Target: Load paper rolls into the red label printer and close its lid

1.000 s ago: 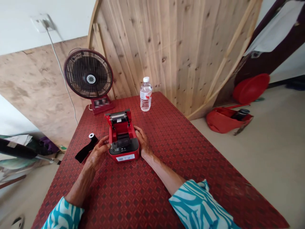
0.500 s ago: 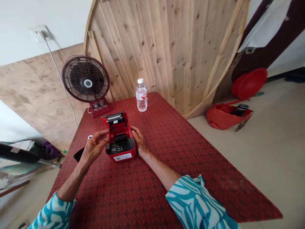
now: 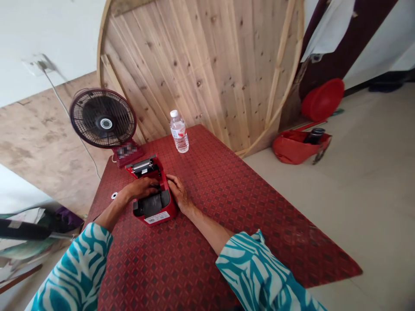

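A red and black printer [image 3: 173, 210], shaped like a small label printer, stands on the table with its lid [image 3: 142, 167] raised. My left hand [image 3: 144, 188] reaches over its left side into the compartment; its fingertips are hidden there, and I cannot make out what they touch. Just below that hand a flat black piece [image 3: 153, 204] lies across the printer's front top. My right hand [image 3: 180, 194] holds the printer's right wall, with the fingers along the upper edge. A white label [image 3: 157, 217] is stuck on the front face.
A small white roll [image 3: 114, 195] lies left of the printer. Behind stand a desk fan [image 3: 105, 124] and a water bottle [image 3: 179, 133] on the red patterned table [image 3: 227, 203]. A round wooden board [image 3: 207, 73] leans beyond. On the floor at right is a red bag [image 3: 287, 151].
My left hand has moved from beside the printer into its compartment. The flat black piece now covers the buttons on the front panel. My right hand stays at the side; the view has shifted.
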The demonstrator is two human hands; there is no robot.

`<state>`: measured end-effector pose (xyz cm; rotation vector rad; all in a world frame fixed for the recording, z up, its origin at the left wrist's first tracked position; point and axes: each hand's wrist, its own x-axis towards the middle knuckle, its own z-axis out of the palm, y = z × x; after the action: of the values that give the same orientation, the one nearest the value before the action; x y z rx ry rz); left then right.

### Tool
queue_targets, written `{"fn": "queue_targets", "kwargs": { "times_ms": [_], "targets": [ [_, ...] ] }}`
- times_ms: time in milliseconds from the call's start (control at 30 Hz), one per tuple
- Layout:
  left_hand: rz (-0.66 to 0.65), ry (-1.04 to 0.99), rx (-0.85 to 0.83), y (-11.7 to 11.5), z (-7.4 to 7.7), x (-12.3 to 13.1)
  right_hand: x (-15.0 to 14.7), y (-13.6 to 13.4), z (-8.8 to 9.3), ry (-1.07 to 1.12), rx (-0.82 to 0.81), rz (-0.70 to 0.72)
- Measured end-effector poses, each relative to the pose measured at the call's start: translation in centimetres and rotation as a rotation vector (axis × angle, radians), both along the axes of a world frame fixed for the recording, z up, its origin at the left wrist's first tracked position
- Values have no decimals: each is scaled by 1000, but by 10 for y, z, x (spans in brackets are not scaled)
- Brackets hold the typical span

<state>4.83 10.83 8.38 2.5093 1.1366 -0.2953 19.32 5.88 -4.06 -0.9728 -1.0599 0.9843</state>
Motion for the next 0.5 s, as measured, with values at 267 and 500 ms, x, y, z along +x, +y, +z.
{"fn": "queue_targets", "kwargs": {
  "times_ms": [267, 500],
  "targets": [
    [73, -331, 205, -36, 16, -27, 1, 1, -4, 1, -4, 26],
    [534, -918, 189, -40, 33, -98, 1, 1, -9, 27, -16, 9]
  ]
}}
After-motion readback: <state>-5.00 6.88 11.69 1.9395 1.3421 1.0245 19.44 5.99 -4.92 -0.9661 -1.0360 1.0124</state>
